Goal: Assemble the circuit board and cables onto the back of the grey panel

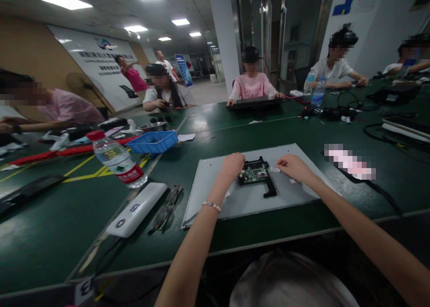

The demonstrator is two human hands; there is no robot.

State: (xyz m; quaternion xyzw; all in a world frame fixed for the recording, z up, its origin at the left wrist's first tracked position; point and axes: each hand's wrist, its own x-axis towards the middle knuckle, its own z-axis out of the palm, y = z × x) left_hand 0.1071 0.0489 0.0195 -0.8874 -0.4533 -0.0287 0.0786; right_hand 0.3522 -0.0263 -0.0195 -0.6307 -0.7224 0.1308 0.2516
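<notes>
A green circuit board (254,173) in a black plastic frame (269,188) lies on a flat grey panel (215,175). My left hand (234,164) is at the left edge of the frame, its fingers curled inward; the fingertips are hidden, so what they grip does not show. To the right of the board, my right hand (291,166) pinches a small white strip (275,169) between thumb and fingers. Another pale scrap (293,180) lies on the panel just below that hand.
Left of the panel are folded glasses (167,208), a white power bank (137,209), a water bottle (117,161) and a blue tray (154,142). A phone (349,162) with a cable lies on the right. Several people sit around the green table (215,139).
</notes>
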